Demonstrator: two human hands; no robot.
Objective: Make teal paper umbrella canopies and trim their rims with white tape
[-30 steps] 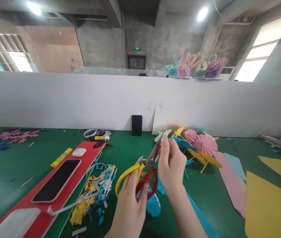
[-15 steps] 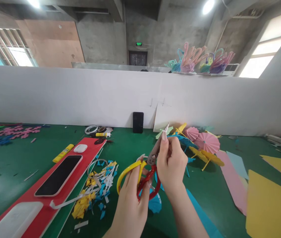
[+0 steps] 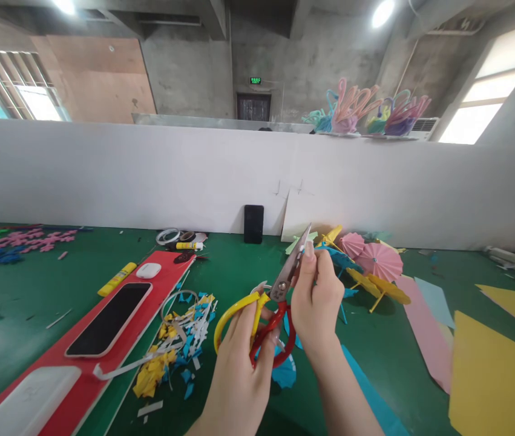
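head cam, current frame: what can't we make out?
All in the head view:
- What the right hand pinches by the blades of the scissors: hidden by its own fingers.
- Blue paper: mostly covered by the left hand, which grips the scissors' handles, and by the right wrist.
- White case: cut off by the bottom-left edge.
- Yellow sheet: blurred, cut off by the right edge.
- Green sign: too small to read.

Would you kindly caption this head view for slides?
Left hand grips yellow-and-red-handled metal scissors; right hand pinched beside the blades, above green table.
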